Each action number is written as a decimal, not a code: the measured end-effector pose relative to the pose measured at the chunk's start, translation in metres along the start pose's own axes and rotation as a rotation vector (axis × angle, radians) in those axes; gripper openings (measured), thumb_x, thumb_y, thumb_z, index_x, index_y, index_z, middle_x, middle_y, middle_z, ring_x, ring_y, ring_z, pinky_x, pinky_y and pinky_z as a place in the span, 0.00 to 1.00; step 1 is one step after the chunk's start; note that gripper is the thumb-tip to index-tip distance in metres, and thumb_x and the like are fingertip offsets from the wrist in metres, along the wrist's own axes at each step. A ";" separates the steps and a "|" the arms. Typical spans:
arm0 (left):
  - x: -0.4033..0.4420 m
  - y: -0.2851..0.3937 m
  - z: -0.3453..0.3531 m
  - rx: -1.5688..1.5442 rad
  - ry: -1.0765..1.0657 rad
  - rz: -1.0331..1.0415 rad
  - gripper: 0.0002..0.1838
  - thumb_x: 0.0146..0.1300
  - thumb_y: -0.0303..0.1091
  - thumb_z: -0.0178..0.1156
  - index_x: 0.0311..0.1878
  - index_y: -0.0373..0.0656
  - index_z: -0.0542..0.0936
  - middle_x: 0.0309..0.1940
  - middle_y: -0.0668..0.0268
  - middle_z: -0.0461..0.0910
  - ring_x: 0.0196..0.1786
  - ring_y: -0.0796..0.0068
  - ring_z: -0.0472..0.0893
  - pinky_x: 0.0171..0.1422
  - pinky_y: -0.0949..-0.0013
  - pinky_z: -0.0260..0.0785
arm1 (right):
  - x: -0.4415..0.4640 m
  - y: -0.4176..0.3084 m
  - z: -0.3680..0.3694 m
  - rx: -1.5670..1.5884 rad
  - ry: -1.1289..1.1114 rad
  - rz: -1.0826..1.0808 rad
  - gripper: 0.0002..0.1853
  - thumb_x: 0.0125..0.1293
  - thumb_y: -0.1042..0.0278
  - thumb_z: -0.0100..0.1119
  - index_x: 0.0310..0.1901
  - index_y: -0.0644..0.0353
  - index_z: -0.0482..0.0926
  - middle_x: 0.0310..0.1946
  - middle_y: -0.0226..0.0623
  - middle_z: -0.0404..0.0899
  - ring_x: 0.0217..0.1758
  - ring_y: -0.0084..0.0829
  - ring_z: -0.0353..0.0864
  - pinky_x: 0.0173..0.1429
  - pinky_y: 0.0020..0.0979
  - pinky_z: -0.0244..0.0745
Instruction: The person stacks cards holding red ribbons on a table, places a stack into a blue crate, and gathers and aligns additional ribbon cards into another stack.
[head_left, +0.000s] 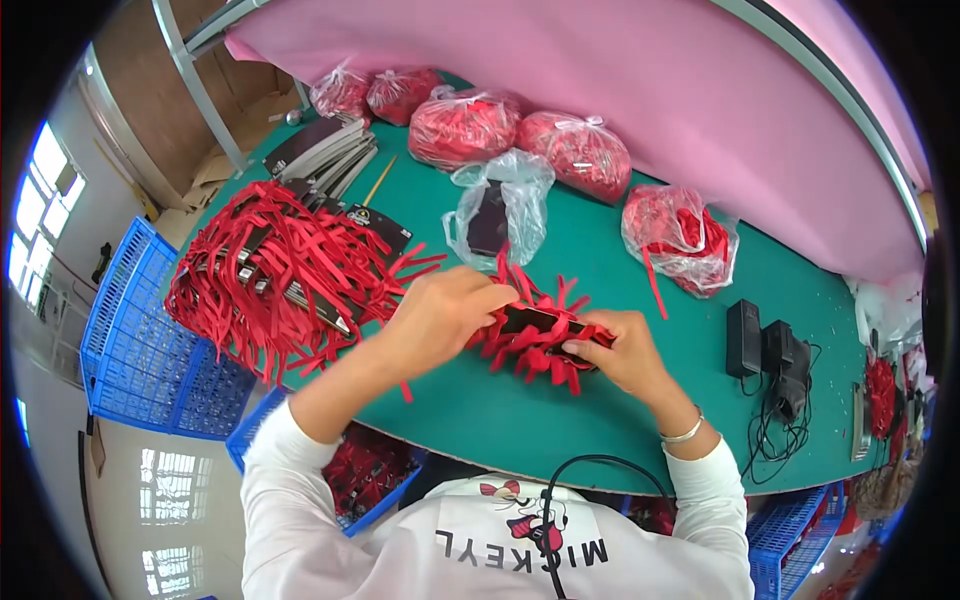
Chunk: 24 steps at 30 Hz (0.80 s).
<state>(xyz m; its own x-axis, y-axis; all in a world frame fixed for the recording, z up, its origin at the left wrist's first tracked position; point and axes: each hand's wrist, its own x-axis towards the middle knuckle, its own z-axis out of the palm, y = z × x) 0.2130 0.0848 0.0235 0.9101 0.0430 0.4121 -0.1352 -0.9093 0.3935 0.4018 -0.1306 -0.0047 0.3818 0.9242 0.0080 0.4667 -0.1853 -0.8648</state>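
Note:
A black card [532, 319] with red fabric strips sticking out around it is held over the front middle of the table. My left hand [448, 308] grips its left end, fingers closed on the edge and strips. At the right end, my right hand [628, 352] pinches the card, with the thumb on the near side. Left of my hands lies a big heap of black cards with red strips [285, 275]. Behind it is a fanned stack of black cards [325, 155]. The card's underside is hidden.
Bags of red strips [465, 130] line the back of the green table [590, 430]. A clear bag with a dark object [497, 210] lies ahead of my hands. Black adapters with cables [775, 350] sit to the right. Blue crates [165, 330] stand left and below.

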 end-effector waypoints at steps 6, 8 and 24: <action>-0.071 -0.008 0.049 -0.712 0.474 -0.286 0.65 0.40 0.41 0.85 0.79 0.44 0.54 0.68 0.55 0.69 0.71 0.57 0.70 0.73 0.55 0.63 | -0.029 0.012 0.004 0.054 0.072 -0.190 0.17 0.54 0.76 0.74 0.47 0.65 0.85 0.40 0.42 0.85 0.37 0.29 0.85 0.40 0.28 0.78; -0.077 0.013 0.069 -0.958 0.401 -0.373 0.62 0.42 0.36 0.84 0.79 0.45 0.54 0.68 0.55 0.69 0.70 0.58 0.72 0.73 0.56 0.64 | -0.033 -0.001 0.005 -0.076 0.037 -0.264 0.21 0.53 0.75 0.75 0.51 0.63 0.83 0.45 0.43 0.84 0.43 0.34 0.85 0.45 0.31 0.80; -0.090 0.035 0.080 -1.107 0.400 -0.516 0.15 0.63 0.26 0.70 0.52 0.33 0.82 0.46 0.62 0.85 0.47 0.75 0.84 0.57 0.70 0.75 | -0.042 -0.052 0.008 -0.712 0.011 -0.325 0.20 0.56 0.70 0.72 0.51 0.64 0.81 0.43 0.41 0.83 0.47 0.42 0.82 0.49 0.39 0.76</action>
<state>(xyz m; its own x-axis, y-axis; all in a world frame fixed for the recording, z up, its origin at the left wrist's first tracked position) 0.1577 0.0159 -0.0651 0.8001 0.5810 0.1490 -0.2305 0.0686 0.9706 0.3548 -0.1569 0.0357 0.1446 0.9660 0.2142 0.9544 -0.0790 -0.2880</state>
